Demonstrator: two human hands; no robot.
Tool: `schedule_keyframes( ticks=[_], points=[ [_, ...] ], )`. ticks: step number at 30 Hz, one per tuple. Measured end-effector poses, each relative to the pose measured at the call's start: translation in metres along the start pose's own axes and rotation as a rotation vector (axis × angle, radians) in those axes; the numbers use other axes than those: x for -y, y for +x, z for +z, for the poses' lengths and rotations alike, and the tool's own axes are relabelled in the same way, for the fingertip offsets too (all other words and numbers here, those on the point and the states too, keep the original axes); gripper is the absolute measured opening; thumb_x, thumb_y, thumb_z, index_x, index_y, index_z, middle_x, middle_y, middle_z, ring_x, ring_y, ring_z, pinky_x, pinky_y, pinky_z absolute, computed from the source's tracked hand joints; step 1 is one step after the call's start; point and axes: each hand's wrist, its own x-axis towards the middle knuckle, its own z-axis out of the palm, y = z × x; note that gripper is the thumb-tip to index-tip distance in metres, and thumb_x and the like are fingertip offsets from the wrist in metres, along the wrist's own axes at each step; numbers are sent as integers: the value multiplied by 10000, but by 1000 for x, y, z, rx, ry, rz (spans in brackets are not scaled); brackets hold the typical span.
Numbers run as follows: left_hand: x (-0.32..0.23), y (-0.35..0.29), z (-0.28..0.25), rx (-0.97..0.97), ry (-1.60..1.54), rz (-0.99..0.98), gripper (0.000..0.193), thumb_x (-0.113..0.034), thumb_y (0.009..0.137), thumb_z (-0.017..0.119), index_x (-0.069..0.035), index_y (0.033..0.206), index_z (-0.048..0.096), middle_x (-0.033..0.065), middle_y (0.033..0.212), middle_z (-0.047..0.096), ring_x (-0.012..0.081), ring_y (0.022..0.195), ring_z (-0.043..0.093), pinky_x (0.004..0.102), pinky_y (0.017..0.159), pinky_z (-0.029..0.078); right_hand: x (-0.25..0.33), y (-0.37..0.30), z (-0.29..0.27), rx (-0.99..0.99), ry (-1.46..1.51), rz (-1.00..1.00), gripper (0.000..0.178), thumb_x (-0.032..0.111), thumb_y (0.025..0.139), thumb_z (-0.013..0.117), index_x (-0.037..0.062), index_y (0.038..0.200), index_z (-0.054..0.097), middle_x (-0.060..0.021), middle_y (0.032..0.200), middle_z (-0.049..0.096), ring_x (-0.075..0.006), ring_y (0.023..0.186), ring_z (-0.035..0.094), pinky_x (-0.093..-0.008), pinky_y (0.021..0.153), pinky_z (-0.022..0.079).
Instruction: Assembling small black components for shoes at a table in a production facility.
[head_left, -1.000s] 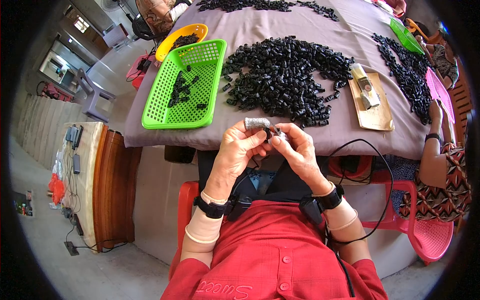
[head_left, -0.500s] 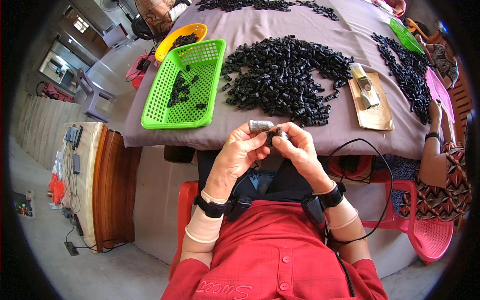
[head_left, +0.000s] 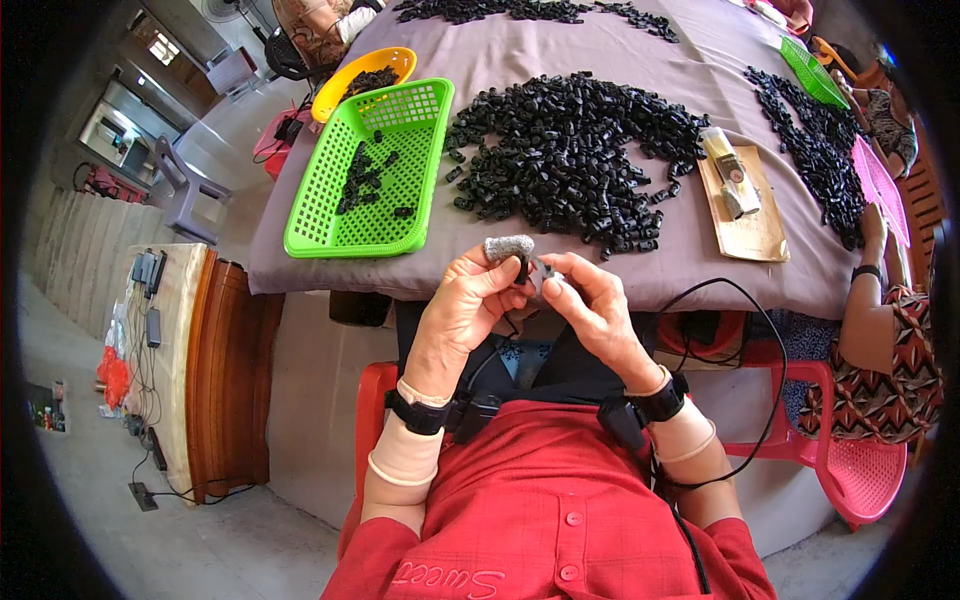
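Observation:
My left hand (head_left: 462, 308) is just off the table's near edge, thumb and fingers closed on a small black plastic part (head_left: 522, 268). A grey finger cot (head_left: 508, 246) covers one of its fingertips. Close against it, my right hand (head_left: 600, 312) pinches a small thin grey piece (head_left: 542, 271) that touches or nearly touches the black part; its kind is too small to make out. Beyond both hands lies a large heap of similar black parts (head_left: 570, 150). To the left, a green plastic basket (head_left: 437, 170) holds several black parts.
A yellow bowl (head_left: 404, 62) with dark pieces sits behind the basket. Right of the heap, a brown paper pad (head_left: 752, 225) carries a small gauge-like item (head_left: 735, 180). A black cable (head_left: 770, 420) loops beside my right arm. At right, another person's arm (head_left: 868, 320) reaches a second heap.
My left finger with the grey cot has bent and tilted. My right hand has shifted slightly, and the thin grey piece now shows between the hands. Basket and heap look the same.

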Motion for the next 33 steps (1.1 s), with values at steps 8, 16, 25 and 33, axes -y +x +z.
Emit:
schedule_keyframes(
  ticks=[8,16,25,33],
  points=[
    [-2,0,-1,5,-68,14,162,-73,871,573,-39,1024,618,54,839,643,126,703,611,231,588,514,1,0,2,14,-414,-272,312,128,809,625,0,1092,593,-113,723,527,-233,555,533,-313,513,434],
    [-2,0,-1,5,-69,13,157,-77,877,566,-37,1019,619,56,841,645,129,702,617,230,580,525,0,0,2,5,-427,-266,308,126,802,627,11,1086,598,-117,725,537,-237,571,551,-312,523,444],
    [-1,1,0,-13,-75,-8,158,-78,881,560,-38,1022,618,65,849,645,134,707,619,229,578,529,-2,1,2,-25,-406,-287,279,102,805,622,8,1066,599,-107,719,538,-215,561,540,-305,516,437],
    [-1,-1,3,-30,-40,5,160,-94,893,544,-44,1027,617,54,824,634,131,677,601,232,557,503,-2,2,0,-15,-418,-271,257,113,804,623,8,1039,605,-116,719,547,-237,569,550,-311,520,437]
  ],
)
